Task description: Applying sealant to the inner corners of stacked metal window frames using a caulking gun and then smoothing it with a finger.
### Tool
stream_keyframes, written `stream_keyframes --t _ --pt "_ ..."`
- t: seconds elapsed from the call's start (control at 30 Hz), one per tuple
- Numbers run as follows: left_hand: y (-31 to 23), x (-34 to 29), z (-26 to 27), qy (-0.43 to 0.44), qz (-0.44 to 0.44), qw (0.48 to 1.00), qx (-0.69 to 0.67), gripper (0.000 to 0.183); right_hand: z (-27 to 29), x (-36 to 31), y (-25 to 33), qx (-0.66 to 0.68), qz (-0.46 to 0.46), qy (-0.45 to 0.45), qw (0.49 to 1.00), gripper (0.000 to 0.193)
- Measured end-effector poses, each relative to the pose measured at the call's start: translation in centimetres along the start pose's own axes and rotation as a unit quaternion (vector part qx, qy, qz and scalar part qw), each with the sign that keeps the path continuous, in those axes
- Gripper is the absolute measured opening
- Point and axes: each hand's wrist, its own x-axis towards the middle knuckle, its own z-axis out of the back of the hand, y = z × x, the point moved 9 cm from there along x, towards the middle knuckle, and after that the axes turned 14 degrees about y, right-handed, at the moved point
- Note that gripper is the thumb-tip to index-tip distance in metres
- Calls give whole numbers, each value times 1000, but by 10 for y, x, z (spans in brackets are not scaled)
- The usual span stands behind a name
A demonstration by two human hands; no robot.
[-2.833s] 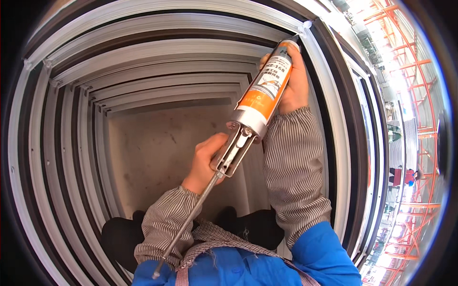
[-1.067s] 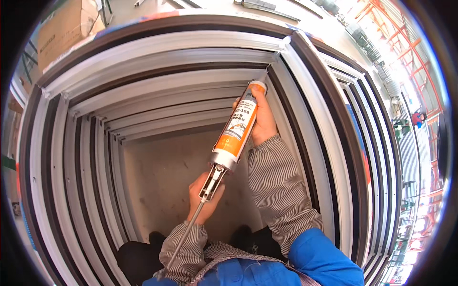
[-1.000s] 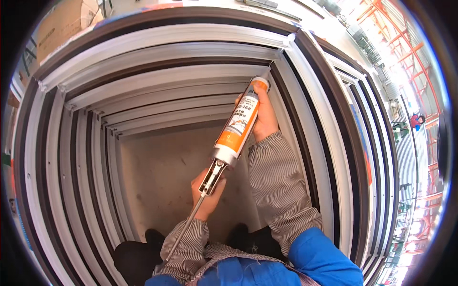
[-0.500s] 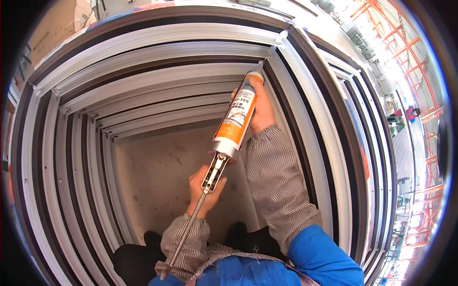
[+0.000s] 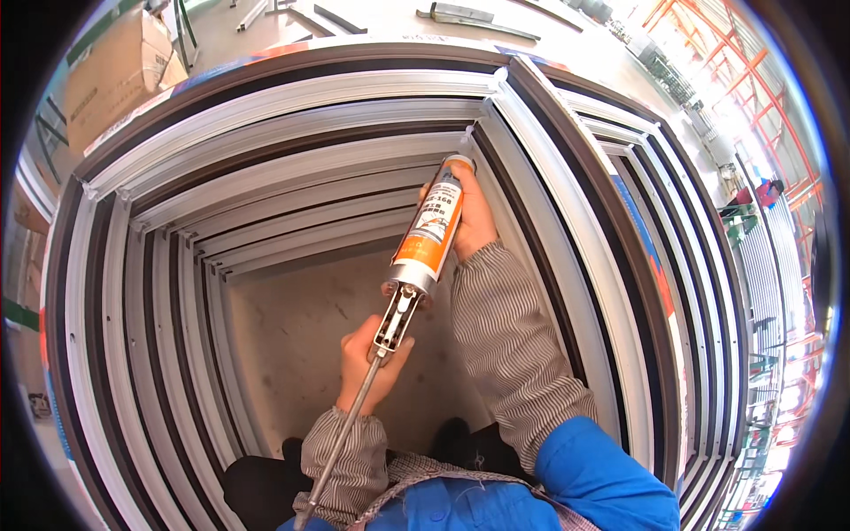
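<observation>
A caulking gun with an orange, white and grey sealant cartridge slants up and away from me over the opening of the stacked frames. My left hand is closed around the gun's handle, whose trigger is mostly hidden. Farther up, my right hand wraps the front of the cartridge from its right side. The nozzle reaches the inner far-right corner of one metal frame. Whitish material shows at the corner of an upper frame. The gun's long rod runs back toward my body.
Silver and dark brown rectangular frames are stacked around me, stepping down to a concrete floor. A second stack adjoins on the right. Behind at the left stands a cardboard box. Metal lengths lie on the far floor.
The view has shifted, so the frames sit lower and more of the far floor shows. Both hands keep their hold on the caulking gun, with its nozzle still at the far-right corner.
</observation>
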Motion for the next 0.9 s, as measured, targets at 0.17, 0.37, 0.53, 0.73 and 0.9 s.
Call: stream_keyframes --t 0.17,0.37,0.53,0.73,0.9 --pt "-28 3 17 29 2 999 42 24 -14 -5 0 0 19 33 999 26" --pt "-56 3 21 32 -9 995 95 25 -24 -6 -8 66 -15 55 996 28" --pt "-54 -7 33 42 34 995 84 25 -22 -7 -27 102 -30 58 993 33" --pt "16 -9 34 47 44 997 33 27 10 -2 -49 83 -35 51 995 32" --pt "74 -9 8 -13 -56 996 61 28 40 7 -36 8 6 35 999 33"
